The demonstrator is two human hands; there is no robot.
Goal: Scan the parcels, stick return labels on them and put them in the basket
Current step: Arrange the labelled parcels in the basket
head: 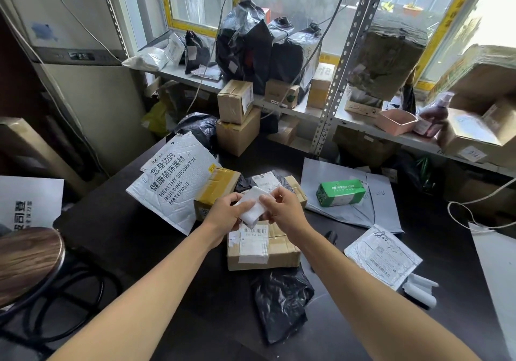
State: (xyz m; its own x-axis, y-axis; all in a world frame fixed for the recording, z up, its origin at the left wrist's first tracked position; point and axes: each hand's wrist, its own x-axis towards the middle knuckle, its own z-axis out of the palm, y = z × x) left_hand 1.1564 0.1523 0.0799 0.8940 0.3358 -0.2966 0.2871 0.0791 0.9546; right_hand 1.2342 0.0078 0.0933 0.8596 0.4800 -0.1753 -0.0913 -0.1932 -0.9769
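Observation:
Both my hands hold a small white wad of labels (252, 205) above the dark table. My left hand (224, 211) grips its lower left side, and my right hand (282, 209) pinches its upper right edge. Directly below them lies a brown cardboard parcel (279, 251) with a white barcode label on top. Another brown box with yellow tape (216, 186) sits just left of my hands. A black bag parcel with a white label (265, 180) lies behind them. No basket is identifiable.
A white bubble mailer with printed text (173, 181) lies at the left, a black plastic bag (282, 302) near the front, a grey mailer (384, 257) and white label rolls (420, 292) at the right. A green box (340, 193) rests on a grey bag. Shelves behind hold boxes, black bags and a pink tray (395, 120).

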